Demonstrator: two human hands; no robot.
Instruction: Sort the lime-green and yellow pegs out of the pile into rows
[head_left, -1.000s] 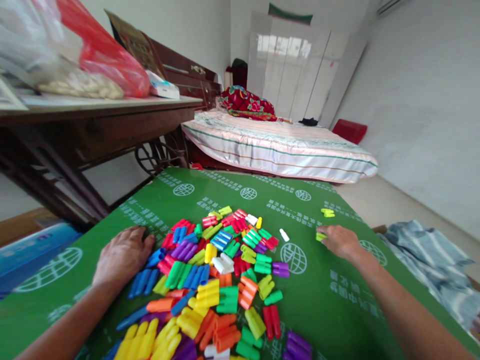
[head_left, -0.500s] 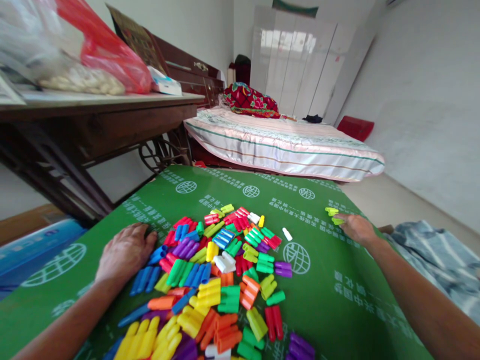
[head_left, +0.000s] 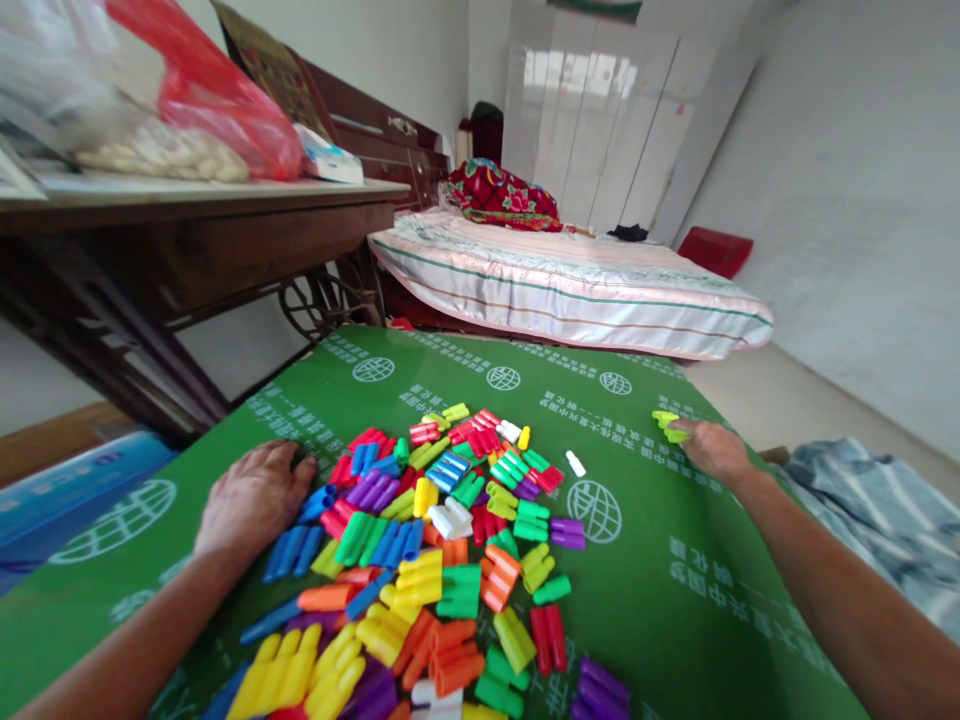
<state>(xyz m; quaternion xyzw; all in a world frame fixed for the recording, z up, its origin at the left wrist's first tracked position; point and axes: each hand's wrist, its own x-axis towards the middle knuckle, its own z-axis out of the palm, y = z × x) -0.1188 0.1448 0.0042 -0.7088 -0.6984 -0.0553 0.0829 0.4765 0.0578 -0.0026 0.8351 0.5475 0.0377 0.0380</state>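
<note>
A pile of colourful plastic toy pieces, shaped like joined round-tipped tubes, covers the middle and near part of a green board. Palm down on the board at the pile's left edge lies my left hand, its fingers loosely stretched and holding nothing. Far over on the right, my right hand pinches a yellow-green tube piece at the board's right side. Part of that piece is hidden by my fingertips. A single white tube lies apart from the pile, between it and my right hand.
Beyond the board stands a bed with a red flowered quilt. On the left, a sewing-machine table carries plastic bags. A blue-grey striped cloth lies at the right, past the board's edge.
The view has tilted very slightly. My right hand and the yellow-green piece have barely moved, and my left hand rests in the same place.
</note>
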